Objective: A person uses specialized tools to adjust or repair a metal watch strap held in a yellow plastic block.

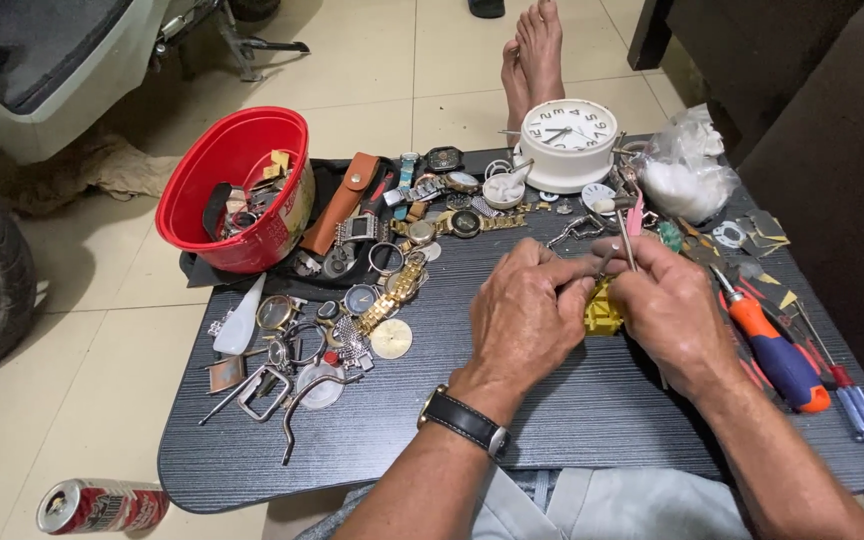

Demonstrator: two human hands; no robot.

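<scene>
While my two hands meet over the middle of the dark table (552, 440), going left to right: a red bucket (235, 190) of watch scraps stands at the far left edge, a brown leather strap case (344, 200) leans beside it, then a heap of watches and loose cases, a gold bracelet watch (397, 292) among them. My left hand (524, 318), black-strapped watch on the wrist, is closed with fingertips pinched toward the yellow block (603, 312), which sits on the table between both hands, partly hidden by them. My right hand (668, 310) is closed too, gripping a thin metal tool (626, 240) that sticks up past the knuckles; its tip I cannot see. Looks like the fitting or prying stage on a small part held at the block; what that part is I cannot tell. Next move likely needs steady, fine pressure, left hand bracing. Block is small, bright yellow, ridged. White clock (569, 140) behind, orange-blue screwdriver (777, 352) at right.
</scene>
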